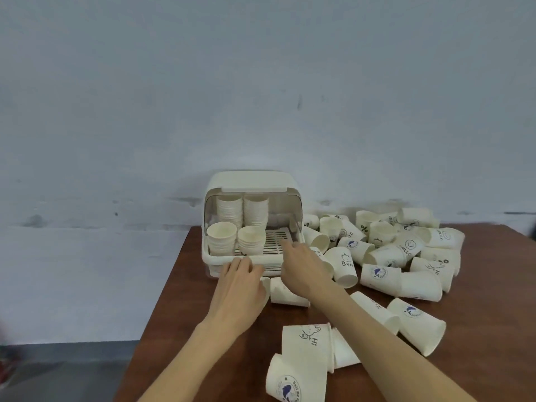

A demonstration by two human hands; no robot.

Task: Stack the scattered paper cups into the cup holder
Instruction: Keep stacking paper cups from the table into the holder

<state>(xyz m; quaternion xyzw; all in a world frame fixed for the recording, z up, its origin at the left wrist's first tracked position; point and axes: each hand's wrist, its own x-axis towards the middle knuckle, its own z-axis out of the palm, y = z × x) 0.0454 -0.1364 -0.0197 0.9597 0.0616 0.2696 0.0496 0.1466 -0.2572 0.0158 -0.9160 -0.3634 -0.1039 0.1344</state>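
The cream cup holder (214,265) stands on the table's far left with its lid up. Inside are two tall cup stacks (242,211) at the back and two shorter stacks (222,237) in front; the grid floor at its right is bare. My left hand (240,282) lies palm down just before the holder, fingers curled around a paper cup (265,288) of which only an edge shows. My right hand (301,268) reaches to the holder's front right corner, fingers stretched and holding nothing that I can see. Another cup (285,294) lies on its side under that wrist.
Several loose paper cups (385,250) lie heaped on the brown table (179,309) to the right of the holder. More lie near me: a nested pair (307,346), one (293,381) at the bottom edge, one (417,326) right of my arm. The table's left edge is close to the holder.
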